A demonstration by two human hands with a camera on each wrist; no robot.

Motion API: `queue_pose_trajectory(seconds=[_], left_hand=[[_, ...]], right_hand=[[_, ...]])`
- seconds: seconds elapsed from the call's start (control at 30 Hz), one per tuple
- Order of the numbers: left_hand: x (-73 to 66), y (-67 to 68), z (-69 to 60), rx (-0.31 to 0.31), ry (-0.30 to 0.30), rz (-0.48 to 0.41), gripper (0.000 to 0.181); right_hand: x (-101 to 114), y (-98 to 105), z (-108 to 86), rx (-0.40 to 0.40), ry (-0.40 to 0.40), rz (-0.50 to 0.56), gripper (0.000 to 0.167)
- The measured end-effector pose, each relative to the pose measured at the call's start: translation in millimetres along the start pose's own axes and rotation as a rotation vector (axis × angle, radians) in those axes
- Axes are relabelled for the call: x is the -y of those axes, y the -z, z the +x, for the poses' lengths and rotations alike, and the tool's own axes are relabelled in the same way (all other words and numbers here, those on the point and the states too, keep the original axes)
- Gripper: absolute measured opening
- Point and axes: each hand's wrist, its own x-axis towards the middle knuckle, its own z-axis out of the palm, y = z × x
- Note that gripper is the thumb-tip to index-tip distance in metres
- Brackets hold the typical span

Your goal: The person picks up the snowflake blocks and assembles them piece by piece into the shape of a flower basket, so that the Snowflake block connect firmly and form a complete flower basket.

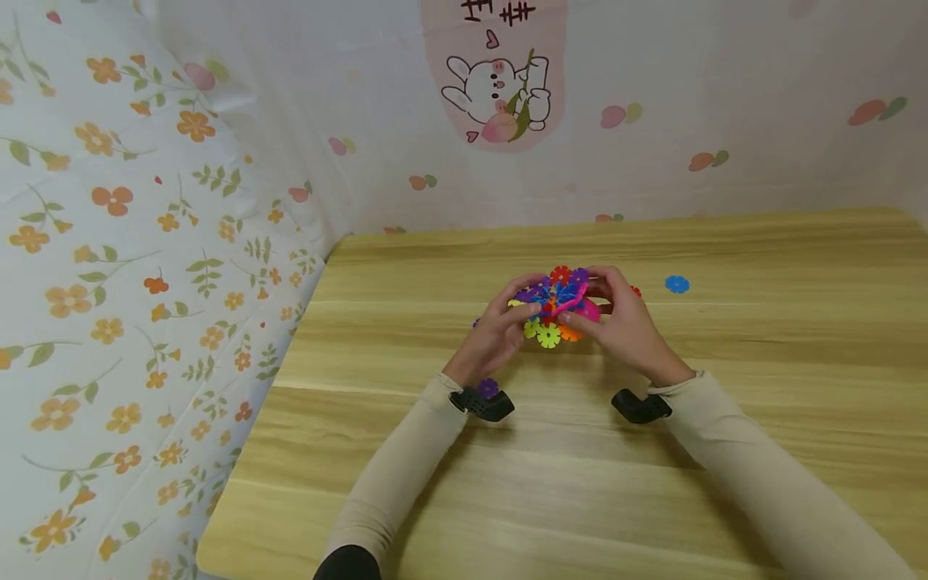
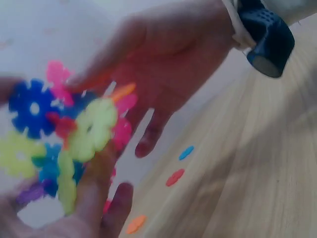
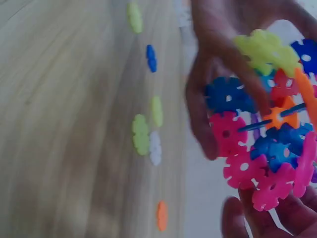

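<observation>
Both hands hold one cluster of interlocked snowflake discs (image 1: 561, 295) above the table, made of blue, pink, purple, red, orange and yellow-green notched pieces. My left hand (image 1: 500, 329) grips its left side, thumb on the near face. From the right, my right hand (image 1: 629, 326) pinches the pink edge between thumb and fingers. In the left wrist view a dark blue disc (image 2: 33, 108) and a yellow-green disc (image 2: 94, 130) face the camera, somewhat blurred. Pink discs (image 3: 242, 168) line the lower part of the cluster in the right wrist view. Some fingertips are hidden behind it.
Loose discs lie on the wooden table (image 1: 348, 451): a blue disc (image 1: 677, 283) to the right, a purple disc (image 1: 488, 388) by the left wrist. The right wrist view shows several more, including an orange disc (image 3: 162, 215). A patterned cloth (image 1: 362, 113) hangs behind the table.
</observation>
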Motion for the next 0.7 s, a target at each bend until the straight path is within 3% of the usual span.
queue_pose_trajectory(seconds=[0.07,0.17,0.33,0.5,0.7], left_hand=[[-0.8,0.5,-2.4,0.03,0.039,0.017,0.059],[-1.8,-1.9,-3.0,0.015,0.084,0.113,0.068],[-4.0,-15.4,0.7,-0.06,0.128,0.395,0.078],[-3.5,-28.9,4.8,-0.088,0.1,0.688,0.082],[6.6,-39.6,11.8,-0.028,0.054,0.764,0.094]], right_hand=[[0.3,2.4,0.4,0.004,-0.023,0.017,0.073],[-1.6,6.4,-1.0,0.005,-0.032,0.032,0.073],[-11.3,16.9,-8.1,0.042,-0.027,0.053,0.073],[-24.0,30.9,-19.5,0.087,-0.035,0.059,0.072],[-36.1,44.7,-28.7,0.088,0.003,0.062,0.073]])
